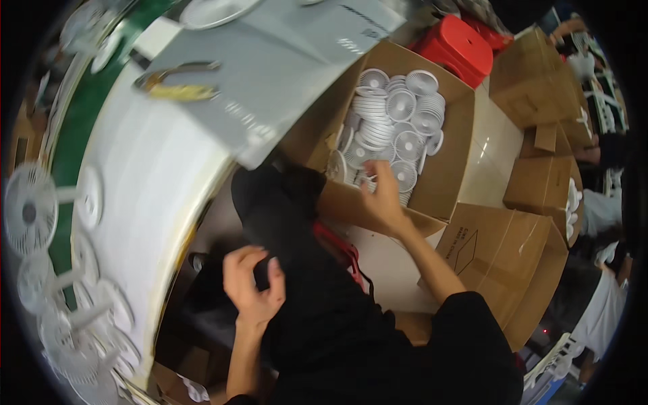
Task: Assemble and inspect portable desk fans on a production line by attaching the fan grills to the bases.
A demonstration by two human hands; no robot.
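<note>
My right hand [382, 197] reaches into an open cardboard box [445, 169] full of several round white fan grilles [398, 121]. Its fingers touch the grilles at the box's near edge; whether it grips one I cannot tell. My left hand [253, 282] hovers over my dark-clothed lap with fingers curled and apart, holding nothing. Both forearms come out of black sleeves.
A white workbench [155, 182] with a green strip curves along the left, carrying white fan parts [30, 209] and pliers with yellow handles [177, 86]. A red stool [455, 44] stands behind the box. More cardboard boxes [513, 263] crowd the right, where other people work.
</note>
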